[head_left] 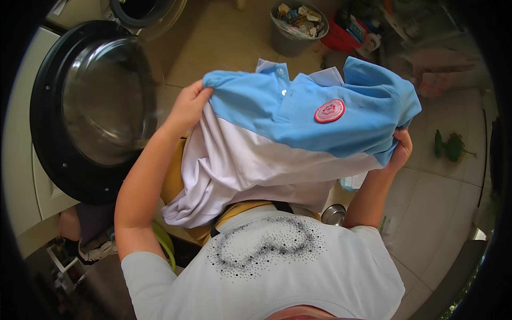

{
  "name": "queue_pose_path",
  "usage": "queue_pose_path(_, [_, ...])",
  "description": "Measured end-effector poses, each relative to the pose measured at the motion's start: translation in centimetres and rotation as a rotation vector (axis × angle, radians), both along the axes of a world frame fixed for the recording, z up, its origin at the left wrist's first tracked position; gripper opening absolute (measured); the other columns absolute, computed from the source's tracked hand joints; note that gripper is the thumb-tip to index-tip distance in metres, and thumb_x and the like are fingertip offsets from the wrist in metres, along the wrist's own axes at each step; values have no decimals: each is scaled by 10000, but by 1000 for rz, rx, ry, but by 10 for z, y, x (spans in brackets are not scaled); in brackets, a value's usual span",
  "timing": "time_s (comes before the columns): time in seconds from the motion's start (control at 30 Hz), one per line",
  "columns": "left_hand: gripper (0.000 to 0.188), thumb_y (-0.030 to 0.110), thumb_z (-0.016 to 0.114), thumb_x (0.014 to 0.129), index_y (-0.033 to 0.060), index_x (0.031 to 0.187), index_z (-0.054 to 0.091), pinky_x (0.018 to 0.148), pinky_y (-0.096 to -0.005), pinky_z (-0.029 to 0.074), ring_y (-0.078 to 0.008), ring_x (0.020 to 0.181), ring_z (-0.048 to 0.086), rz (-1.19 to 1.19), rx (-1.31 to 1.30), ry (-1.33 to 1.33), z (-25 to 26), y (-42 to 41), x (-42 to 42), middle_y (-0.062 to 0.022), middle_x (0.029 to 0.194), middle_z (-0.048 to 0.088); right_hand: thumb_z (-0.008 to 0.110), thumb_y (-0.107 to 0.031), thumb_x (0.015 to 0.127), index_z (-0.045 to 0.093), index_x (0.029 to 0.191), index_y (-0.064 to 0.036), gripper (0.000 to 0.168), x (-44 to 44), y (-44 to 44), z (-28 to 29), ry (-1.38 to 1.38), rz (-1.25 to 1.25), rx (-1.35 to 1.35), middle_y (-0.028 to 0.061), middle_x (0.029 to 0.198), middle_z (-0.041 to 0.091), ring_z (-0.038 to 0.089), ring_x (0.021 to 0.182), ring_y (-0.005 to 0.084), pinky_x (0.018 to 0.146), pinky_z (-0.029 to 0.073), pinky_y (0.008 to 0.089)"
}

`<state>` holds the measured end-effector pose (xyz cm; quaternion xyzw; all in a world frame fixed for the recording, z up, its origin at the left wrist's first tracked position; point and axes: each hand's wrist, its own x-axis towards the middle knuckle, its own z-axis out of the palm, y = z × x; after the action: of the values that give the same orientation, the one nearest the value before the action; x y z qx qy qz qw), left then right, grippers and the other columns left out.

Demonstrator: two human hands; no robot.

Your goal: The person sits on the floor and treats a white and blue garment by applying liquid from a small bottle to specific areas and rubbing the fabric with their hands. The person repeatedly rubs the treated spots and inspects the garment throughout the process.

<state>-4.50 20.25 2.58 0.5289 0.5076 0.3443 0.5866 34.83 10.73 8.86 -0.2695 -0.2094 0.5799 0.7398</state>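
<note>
A light-blue and white polo shirt [272, 132] is spread between my two hands in front of my body. My left hand [195, 102] pinches the blue cloth at its left shoulder or sleeve. On the other side my right hand [401, 149] grips the blue sleeve, partly hidden behind the cloth. The collar [326, 76] points away from me, and a button placket [283, 90] runs down from it. An oval red-and-white badge [330, 111] sits on the blue chest part. The white lower part hangs in folds over my lap.
At the left, a front-loading machine's round door [108, 108] with a black rim stands open beside a white cabinet [48, 176]. A lined waste bin [290, 44] and a red container [340, 36] stand on the floor beyond. A metal bowl [334, 214] is near my right elbow.
</note>
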Motion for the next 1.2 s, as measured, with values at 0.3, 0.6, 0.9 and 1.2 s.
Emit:
queue_pose_path(0.3, [254,202,444,941,58,1134,523,875,-274,409,-129,979,523,594,353,-367,124,21,-62,-48,1073,568,390,95,706,444,1214,-46,530,-36,149,44,-97,82,130,117,1036,535,538,951,237,837,459,346])
queue_pose_path(0.6, [276,220,410,950,38,1133,509,895,-306,411,-167,1011,527,642,442,-319,165,5,-50,-67,1101,562,355,107,748,301,1312,-41,586,-56,284,-25,-277,22,181,82,1027,501,523,904,197,838,450,331])
queue_pose_path(0.9, [276,218,403,951,16,1104,512,858,-308,443,-180,969,552,706,399,-55,172,17,-78,-91,1079,572,559,-194,852,598,1032,-16,256,-80,291,-79,-1088,36,1,42,857,613,543,743,123,672,436,252])
queue_pose_path(1.2, [243,193,499,915,-17,1012,574,674,-213,459,-87,735,569,550,199,393,181,25,-100,-53,867,625,658,-252,780,588,1072,-36,371,-70,306,-100,-789,337,-239,66,884,600,551,743,125,640,470,283])
